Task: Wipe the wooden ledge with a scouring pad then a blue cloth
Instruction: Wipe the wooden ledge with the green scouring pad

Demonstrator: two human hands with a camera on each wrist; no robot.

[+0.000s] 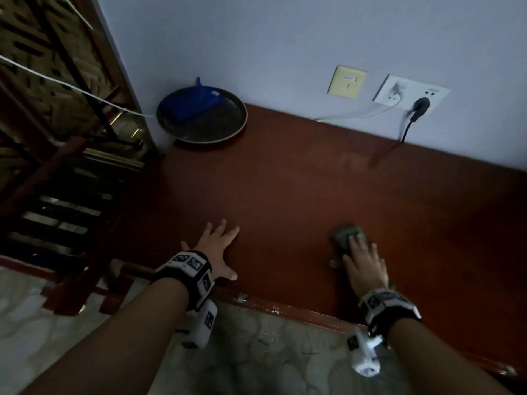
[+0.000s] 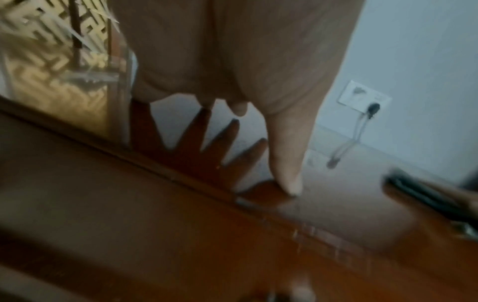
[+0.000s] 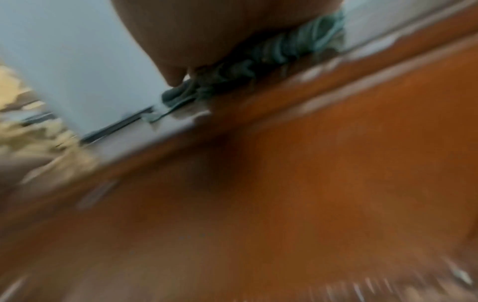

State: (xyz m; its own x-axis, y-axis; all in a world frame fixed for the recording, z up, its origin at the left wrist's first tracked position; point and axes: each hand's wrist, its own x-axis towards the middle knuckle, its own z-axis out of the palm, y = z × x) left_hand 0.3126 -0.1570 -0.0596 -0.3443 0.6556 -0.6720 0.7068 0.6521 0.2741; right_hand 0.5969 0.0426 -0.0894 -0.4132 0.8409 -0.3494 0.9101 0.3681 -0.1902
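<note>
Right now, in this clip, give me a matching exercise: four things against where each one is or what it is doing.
Things:
1. left hand
2. right hand
3. blue cloth
4. black plug

Places or states:
A. lying in the round tray
B. pressing the scouring pad on the wooden ledge
C. in the wall socket
D. flat on the ledge, fingers spread

Pairs: 1-D, 2-B, 3-A, 4-C
</note>
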